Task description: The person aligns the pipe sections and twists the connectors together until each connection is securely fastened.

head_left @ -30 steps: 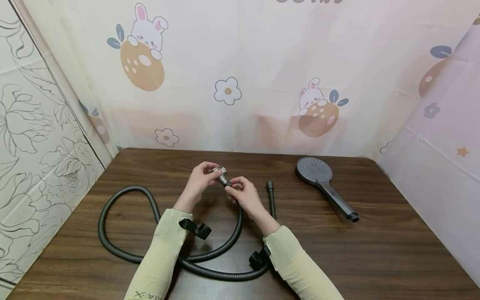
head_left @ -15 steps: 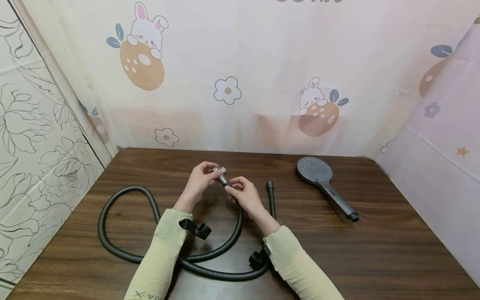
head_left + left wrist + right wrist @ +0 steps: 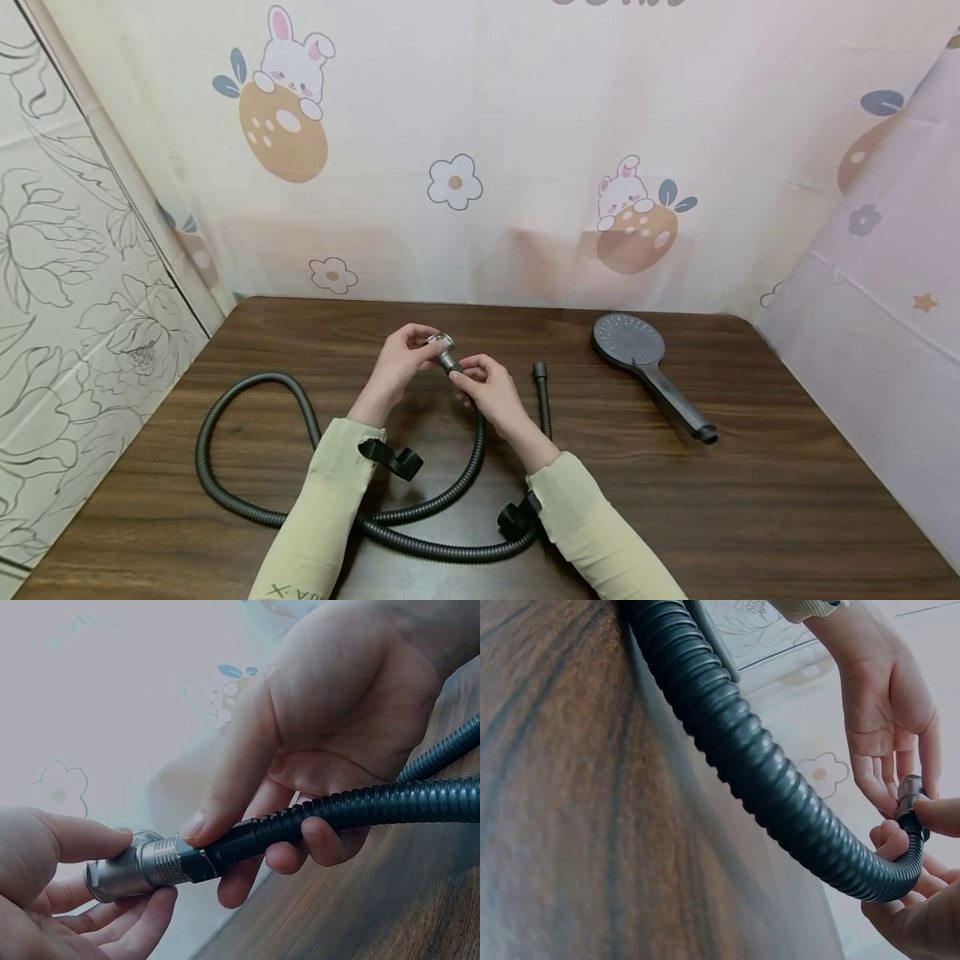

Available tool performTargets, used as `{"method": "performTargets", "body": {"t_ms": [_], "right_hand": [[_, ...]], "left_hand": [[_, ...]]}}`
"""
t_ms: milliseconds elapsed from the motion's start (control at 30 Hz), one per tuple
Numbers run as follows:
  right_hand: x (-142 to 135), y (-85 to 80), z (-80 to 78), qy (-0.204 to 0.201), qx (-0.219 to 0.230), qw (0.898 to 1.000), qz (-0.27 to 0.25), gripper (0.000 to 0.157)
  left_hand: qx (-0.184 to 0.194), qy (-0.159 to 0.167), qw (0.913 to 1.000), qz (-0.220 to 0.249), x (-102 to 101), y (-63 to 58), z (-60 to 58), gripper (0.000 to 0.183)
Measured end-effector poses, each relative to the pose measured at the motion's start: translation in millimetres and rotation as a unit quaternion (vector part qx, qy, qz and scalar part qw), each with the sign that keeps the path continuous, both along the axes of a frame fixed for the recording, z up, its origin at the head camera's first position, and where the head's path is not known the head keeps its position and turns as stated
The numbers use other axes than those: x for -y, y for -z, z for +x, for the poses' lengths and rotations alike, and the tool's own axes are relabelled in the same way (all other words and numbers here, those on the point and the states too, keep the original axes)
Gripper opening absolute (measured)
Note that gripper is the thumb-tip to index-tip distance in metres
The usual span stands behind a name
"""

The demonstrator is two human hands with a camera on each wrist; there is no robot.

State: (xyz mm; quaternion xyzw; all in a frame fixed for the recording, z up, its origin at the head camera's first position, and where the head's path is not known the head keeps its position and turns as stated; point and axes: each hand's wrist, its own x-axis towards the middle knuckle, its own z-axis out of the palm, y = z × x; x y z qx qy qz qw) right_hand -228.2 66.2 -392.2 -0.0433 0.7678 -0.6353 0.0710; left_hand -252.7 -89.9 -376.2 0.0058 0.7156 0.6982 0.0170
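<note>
My left hand (image 3: 393, 367) grips a silver metal pipe fitting (image 3: 124, 876) between thumb and fingers. Its ribbed threads meet the smooth black end nut (image 3: 229, 846) of a black ribbed shower hose (image 3: 457, 552). Thumb and fingers of my right hand (image 3: 491, 392) pinch that nut, with more fingers curled under the hose just behind it. Both hands hold the joined parts above the table, near the middle in the head view. In the right wrist view the hose bends up from the table into the right hand.
A grey handheld shower head (image 3: 630, 340) lies on the wooden table (image 3: 750, 500) to the right, handle angled toward the front. The hose loops across the left side and under the forearms. Its other end (image 3: 541, 372) lies beside the right hand. A patterned curtain (image 3: 525, 108) hangs behind.
</note>
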Motion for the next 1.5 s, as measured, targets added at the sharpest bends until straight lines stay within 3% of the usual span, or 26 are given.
{"method": "performTargets", "body": {"t_ms": [1133,1367,1500], "right_hand": [[0,3.2,-2.1,-0.020,-0.002,1.000,-0.018,0.026],[0,-12.1,8.1,-0.029,0.001,0.999,-0.018,0.031],[0,-5.1,5.0,-0.020,-0.006,1.000,-0.012,0.033]], "left_hand": [[0.002,0.002,1.0000,-0.002,-1,2.0,-1.8,0.031],[0.002,0.000,1.0000,-0.001,-1,3.1,-1.8,0.031],[0.002,0.001,1.0000,-0.001,-2,3.5,-1.7,0.031]]}}
